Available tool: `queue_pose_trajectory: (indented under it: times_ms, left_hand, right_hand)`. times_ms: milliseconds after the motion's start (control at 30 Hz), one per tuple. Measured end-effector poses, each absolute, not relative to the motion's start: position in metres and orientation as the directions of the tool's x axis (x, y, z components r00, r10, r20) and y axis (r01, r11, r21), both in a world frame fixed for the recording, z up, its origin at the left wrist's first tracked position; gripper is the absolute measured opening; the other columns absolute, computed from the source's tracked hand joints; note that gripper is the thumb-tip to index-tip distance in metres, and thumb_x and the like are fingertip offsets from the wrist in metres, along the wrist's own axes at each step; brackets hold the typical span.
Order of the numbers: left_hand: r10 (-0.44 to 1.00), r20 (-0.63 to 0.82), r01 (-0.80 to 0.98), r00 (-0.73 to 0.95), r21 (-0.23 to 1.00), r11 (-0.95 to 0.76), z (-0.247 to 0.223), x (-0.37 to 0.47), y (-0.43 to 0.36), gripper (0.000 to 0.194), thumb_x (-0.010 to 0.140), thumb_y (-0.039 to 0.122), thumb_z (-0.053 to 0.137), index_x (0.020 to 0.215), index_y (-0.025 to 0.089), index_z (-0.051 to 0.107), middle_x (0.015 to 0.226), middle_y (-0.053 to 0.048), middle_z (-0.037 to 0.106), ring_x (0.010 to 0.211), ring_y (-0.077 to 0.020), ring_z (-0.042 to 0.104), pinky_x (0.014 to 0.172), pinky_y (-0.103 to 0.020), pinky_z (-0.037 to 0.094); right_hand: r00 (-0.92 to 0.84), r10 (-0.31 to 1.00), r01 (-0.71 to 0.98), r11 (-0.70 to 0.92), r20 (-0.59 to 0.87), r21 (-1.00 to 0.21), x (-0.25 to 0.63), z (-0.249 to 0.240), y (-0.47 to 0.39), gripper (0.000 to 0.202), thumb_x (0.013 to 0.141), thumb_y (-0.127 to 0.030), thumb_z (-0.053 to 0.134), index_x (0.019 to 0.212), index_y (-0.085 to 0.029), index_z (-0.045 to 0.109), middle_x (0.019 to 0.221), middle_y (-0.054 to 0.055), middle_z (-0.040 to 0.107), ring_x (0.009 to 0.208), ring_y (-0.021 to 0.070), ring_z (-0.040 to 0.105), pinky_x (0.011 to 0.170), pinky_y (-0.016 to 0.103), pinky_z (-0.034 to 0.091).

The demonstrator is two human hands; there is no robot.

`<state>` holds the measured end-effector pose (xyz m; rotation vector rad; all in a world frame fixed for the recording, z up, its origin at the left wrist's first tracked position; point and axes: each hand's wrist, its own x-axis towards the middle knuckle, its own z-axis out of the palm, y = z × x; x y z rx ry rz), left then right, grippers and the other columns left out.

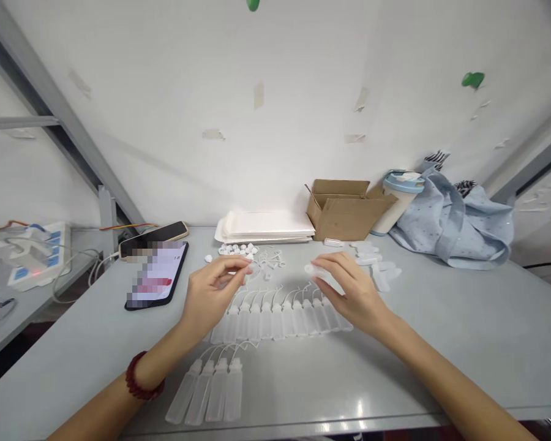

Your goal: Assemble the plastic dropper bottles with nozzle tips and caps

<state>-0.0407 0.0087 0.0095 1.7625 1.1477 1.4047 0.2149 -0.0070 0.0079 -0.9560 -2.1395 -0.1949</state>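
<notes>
My left hand (213,288) is pinched shut on a small clear piece (253,269), its outline faint. To the right, my right hand (351,288) grips a translucent bottle (319,271), partly hidden by the fingers. Below and between the hands lies a row of translucent bottles (275,321) with thin curved tubes. Several more such bottles (218,389) lie nearer the front edge. White caps (239,249) and small white hooked parts (273,260) are scattered behind the row. Loose translucent bottles (381,269) sit beyond my right hand.
Two phones (163,275) (153,241) lie at the left, near a power strip (43,257). White packets (266,226), an open cardboard box (344,211), a lidded cup (397,202) and a blue cloth bag (454,223) stand along the wall.
</notes>
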Motion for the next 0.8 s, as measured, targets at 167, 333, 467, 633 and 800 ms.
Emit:
queue_pose_trajectory:
  times_ms: [167, 333, 467, 633, 800]
  left_hand:
    - [0.966, 0.255, 0.206, 0.038, 0.944, -0.257, 0.011, -0.038, 0.009, 0.013, 0.074, 0.028, 0.068, 0.079, 0.016, 0.068, 0.082, -0.005, 0.07, 0.073, -0.0183, 0.069, 0.062, -0.027, 0.06]
    - [0.97, 0.242, 0.2, 0.023, 0.95, -0.241, 0.015, -0.038, 0.008, 0.013, 0.073, 0.028, 0.07, 0.079, 0.017, 0.069, 0.083, -0.004, 0.07, 0.066, -0.0143, 0.065, 0.062, -0.025, 0.058]
    - [0.966, 0.251, 0.204, 0.057, 0.944, -0.258, 0.012, -0.036, 0.006, 0.011, 0.073, 0.026, 0.07, 0.077, 0.016, 0.069, 0.086, -0.005, 0.07, 0.073, -0.0162, 0.065, 0.063, -0.024, 0.058]
    - [0.942, 0.308, 0.173, 0.134, 0.929, -0.328, 0.009, -0.026, -0.006, 0.008, 0.075, 0.024, 0.069, 0.075, 0.016, 0.069, 0.084, -0.005, 0.069, 0.074, -0.0168, 0.066, 0.06, -0.024, 0.059]
    - [0.82, 0.504, 0.213, 0.273, 0.799, -0.562, 0.012, -0.017, -0.021, 0.007, 0.079, 0.013, 0.062, 0.08, 0.017, 0.068, 0.085, -0.004, 0.069, 0.079, -0.0149, 0.066, 0.065, -0.022, 0.06]
  right_hand:
    - [-0.501, 0.56, 0.659, 0.741, 0.66, -0.129, 0.21, 0.005, -0.012, 0.027, 0.09, -0.009, 0.044, 0.114, -0.019, 0.051, 0.098, 0.012, 0.059, 0.088, 0.0218, 0.058, 0.073, 0.037, 0.051]
    - [-0.517, 0.58, 0.668, 0.734, 0.63, -0.127, 0.207, 0.002, -0.014, 0.026, 0.091, -0.009, 0.042, 0.115, -0.018, 0.05, 0.101, 0.013, 0.059, 0.089, 0.0207, 0.059, 0.074, 0.035, 0.053]
    - [-0.538, 0.567, 0.651, 0.75, 0.624, -0.119, 0.204, 0.001, -0.016, 0.025, 0.091, -0.01, 0.044, 0.115, -0.015, 0.05, 0.1, 0.015, 0.06, 0.086, 0.021, 0.061, 0.07, 0.034, 0.054]
    - [-0.527, 0.605, 0.556, 0.777, 0.597, -0.295, 0.197, 0.003, -0.029, 0.029, 0.092, -0.015, 0.048, 0.12, -0.018, 0.048, 0.102, 0.012, 0.06, 0.087, 0.0192, 0.061, 0.069, 0.03, 0.054]
    - [-0.525, 0.651, 0.404, 0.757, 0.548, -0.513, 0.187, 0.005, -0.043, 0.034, 0.09, -0.015, 0.053, 0.123, -0.019, 0.047, 0.104, 0.01, 0.06, 0.084, 0.0156, 0.059, 0.073, 0.028, 0.053]
